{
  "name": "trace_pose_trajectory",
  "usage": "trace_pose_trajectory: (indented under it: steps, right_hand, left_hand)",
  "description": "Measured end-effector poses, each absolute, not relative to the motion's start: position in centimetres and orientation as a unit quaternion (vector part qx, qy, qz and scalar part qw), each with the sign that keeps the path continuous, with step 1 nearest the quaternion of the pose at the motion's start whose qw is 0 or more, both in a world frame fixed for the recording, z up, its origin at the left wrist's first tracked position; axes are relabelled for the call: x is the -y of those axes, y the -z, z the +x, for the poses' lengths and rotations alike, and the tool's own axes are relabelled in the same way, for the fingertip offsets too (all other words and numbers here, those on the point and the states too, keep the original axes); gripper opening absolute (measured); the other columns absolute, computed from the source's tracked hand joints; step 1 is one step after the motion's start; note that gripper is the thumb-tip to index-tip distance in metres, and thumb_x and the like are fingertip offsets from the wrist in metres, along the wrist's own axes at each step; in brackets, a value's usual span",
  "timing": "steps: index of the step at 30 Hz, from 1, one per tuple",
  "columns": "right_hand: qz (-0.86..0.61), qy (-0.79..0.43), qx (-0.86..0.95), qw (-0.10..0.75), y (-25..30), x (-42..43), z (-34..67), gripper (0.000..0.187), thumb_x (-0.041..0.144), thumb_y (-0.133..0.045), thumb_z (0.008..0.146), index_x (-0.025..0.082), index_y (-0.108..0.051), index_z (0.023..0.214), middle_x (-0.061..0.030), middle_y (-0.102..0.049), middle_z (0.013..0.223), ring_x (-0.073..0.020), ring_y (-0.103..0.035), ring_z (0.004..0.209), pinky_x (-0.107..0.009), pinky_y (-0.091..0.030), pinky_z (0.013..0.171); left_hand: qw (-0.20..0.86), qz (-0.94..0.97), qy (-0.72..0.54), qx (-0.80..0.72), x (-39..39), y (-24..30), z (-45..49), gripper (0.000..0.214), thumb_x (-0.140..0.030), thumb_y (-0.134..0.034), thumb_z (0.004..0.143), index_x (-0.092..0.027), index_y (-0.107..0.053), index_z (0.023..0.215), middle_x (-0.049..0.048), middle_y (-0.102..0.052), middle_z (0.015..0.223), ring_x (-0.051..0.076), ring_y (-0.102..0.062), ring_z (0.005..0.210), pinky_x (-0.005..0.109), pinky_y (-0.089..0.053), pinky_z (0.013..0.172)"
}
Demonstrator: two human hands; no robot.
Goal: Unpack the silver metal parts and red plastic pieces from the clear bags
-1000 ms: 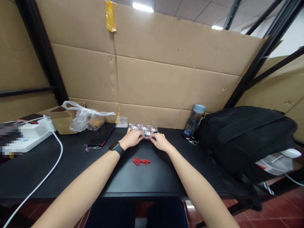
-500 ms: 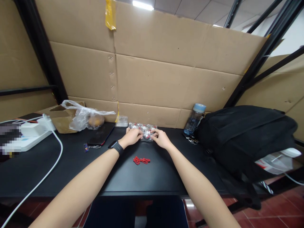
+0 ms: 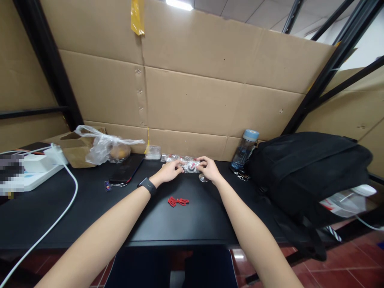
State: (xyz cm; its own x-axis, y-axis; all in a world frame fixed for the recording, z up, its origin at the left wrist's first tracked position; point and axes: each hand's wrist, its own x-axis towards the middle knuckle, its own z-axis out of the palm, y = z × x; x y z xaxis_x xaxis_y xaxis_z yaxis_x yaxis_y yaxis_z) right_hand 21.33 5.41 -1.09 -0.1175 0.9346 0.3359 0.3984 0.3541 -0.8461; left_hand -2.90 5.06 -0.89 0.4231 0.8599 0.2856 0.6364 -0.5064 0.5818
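Note:
Both hands are at a row of clear plastic packets (image 3: 190, 167) with silver and red round contents, at the back middle of the black table. My left hand (image 3: 170, 171), with a black watch on its wrist, has fingers and thumb closed at the packets' left part. My right hand (image 3: 209, 170) pinches the right end of the same packets. Just under the right fingers lies a small round shiny disc (image 3: 203, 178), partly covered by the hand. Nearer to me, a bundle of red cord (image 3: 178, 201) rests on the table (image 3: 186, 224).
On the left are a power strip with white cables (image 3: 34, 176), a cardboard box (image 3: 76, 154), a knotted plastic bag (image 3: 108, 148) and a black phone-like slab (image 3: 127, 168). A clear case (image 3: 153, 152) stands behind. Rightward are a water bottle (image 3: 244, 150) and a black backpack (image 3: 309, 172).
My right hand has moved slightly right and up, and the round disc now shows beneath it. The packets are more spread out sideways. The red cord has not moved.

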Motion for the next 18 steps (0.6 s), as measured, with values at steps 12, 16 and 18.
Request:
trace_pose_trajectory:
  steps: [12,16,18]
  right_hand:
    - [-0.668,-0.161,0.639,0.346,2.2,-7.1,24.4,0.039,0.021,-0.069,0.076,0.025,-0.060,0.114,0.0000,-0.074,0.086,-0.0215,-0.066,0.093,-0.037,-0.042,0.085]
    - [-0.684,-0.118,0.644,0.322,2.7,-7.4,23.5,0.035,0.019,-0.064,0.081,0.028,-0.058,0.114,0.0015,-0.075,0.086,-0.0229,-0.065,0.101,-0.039,-0.033,0.090]
    - [-0.686,-0.104,0.645,0.321,2.9,-7.4,23.0,0.034,0.019,-0.062,0.083,0.027,-0.058,0.115,0.0011,-0.075,0.086,-0.0228,-0.065,0.100,-0.039,-0.031,0.089]
  left_hand:
    - [0.063,0.861,-0.165,-0.476,-6.7,1.2,-6.8,0.021,-0.020,-0.058,0.082,-0.024,-0.072,0.098,0.0047,-0.076,0.100,0.022,-0.069,0.097,0.030,-0.048,0.089]
    - [0.062,0.869,-0.169,-0.462,-6.8,1.3,-6.7,0.020,-0.022,-0.060,0.082,-0.024,-0.074,0.096,0.0049,-0.076,0.098,0.022,-0.069,0.096,0.029,-0.049,0.089]
    - [0.056,0.871,-0.168,-0.458,-6.6,1.1,-6.5,0.019,-0.023,-0.060,0.082,-0.024,-0.074,0.095,0.0051,-0.076,0.098,0.022,-0.069,0.095,0.029,-0.049,0.089]
